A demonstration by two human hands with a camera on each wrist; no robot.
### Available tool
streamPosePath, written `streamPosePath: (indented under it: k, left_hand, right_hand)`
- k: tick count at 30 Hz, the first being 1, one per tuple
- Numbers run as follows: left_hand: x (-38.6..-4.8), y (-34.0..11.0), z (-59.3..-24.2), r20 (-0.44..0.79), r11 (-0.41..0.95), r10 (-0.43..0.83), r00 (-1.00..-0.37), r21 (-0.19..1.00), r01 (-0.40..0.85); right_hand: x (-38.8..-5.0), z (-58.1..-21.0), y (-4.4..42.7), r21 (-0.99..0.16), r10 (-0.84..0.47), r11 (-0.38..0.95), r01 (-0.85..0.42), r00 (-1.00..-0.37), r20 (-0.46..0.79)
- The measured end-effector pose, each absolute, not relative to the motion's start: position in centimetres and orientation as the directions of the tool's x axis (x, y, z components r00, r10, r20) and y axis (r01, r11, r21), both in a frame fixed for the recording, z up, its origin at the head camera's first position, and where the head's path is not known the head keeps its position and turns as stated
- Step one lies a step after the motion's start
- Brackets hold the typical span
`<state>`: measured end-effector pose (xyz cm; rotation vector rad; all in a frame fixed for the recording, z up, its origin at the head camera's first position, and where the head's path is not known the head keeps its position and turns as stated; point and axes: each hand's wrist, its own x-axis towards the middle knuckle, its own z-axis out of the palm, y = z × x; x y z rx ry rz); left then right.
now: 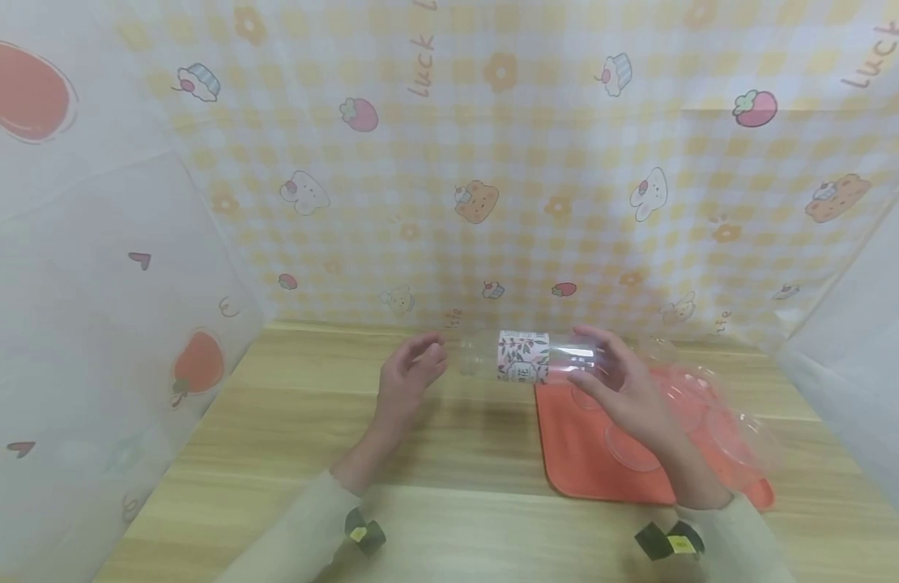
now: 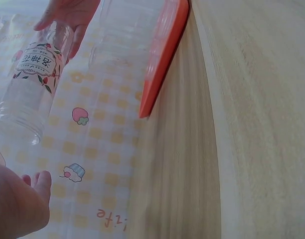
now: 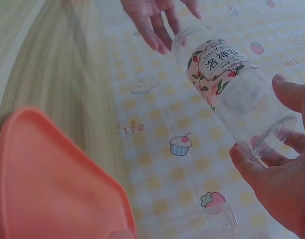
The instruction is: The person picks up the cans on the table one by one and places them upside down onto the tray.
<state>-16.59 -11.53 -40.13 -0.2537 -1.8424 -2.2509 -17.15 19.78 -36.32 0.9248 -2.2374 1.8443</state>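
Observation:
A clear jar (image 1: 522,356) with a floral label lies sideways in the air above the table, its open threaded mouth facing left. My right hand (image 1: 632,401) holds it at the base end, thumb on one side and fingers on the other, as the right wrist view also shows. Just off the mouth is my left hand (image 1: 409,372), fingers loosely bent, nothing in them. A small gap separates the left hand (image 2: 18,204) from the jar (image 2: 35,79) in the left wrist view.
An orange tray (image 1: 581,470) lies on the wooden table (image 1: 274,437) at the right, partly beneath my right arm. Several clear containers (image 1: 741,437) are on it. Behind the table hangs a yellow checked cloth (image 1: 435,259); a pale cloth (image 1: 92,340) stands at the left.

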Motion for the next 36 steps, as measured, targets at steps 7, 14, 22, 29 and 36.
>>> streamPosePath:
  k: [7, 14, 22, 29, 36]
  left_hand:
    - [-16.7, -12.0, -40.3, 0.266, -0.186, -0.073, -0.961, 0.943, 0.275]
    - [-16.8, -12.5, -40.4, 0.258, -0.166, -0.085, -0.962, 0.949, 0.269]
    - [-16.4, -13.1, -40.3, 0.256, -0.163, -0.084, -0.963, 0.950, 0.266]
    - [-16.2, -13.9, -40.5, 0.283, -0.113, -0.063, -0.957, 0.951, 0.289]
    - [-16.3, -14.3, -40.8, 0.296, -0.091, -0.054, -0.954, 0.950, 0.300]
  right_hand:
    - [-17.1, -36.2, 20.1, -0.857, -0.376, 0.098, -0.506, -0.816, 0.439]
    - [-17.3, -36.1, 20.5, -0.849, -0.373, 0.111, -0.516, -0.814, 0.446]
    - [-17.2, -36.1, 20.5, -0.843, -0.373, 0.118, -0.524, -0.811, 0.452]
    - [-17.2, -35.9, 20.6, -0.839, -0.368, 0.110, -0.533, -0.806, 0.463]
    - [-17.2, -35.8, 21.2, -0.831, -0.378, 0.090, -0.548, -0.791, 0.481]
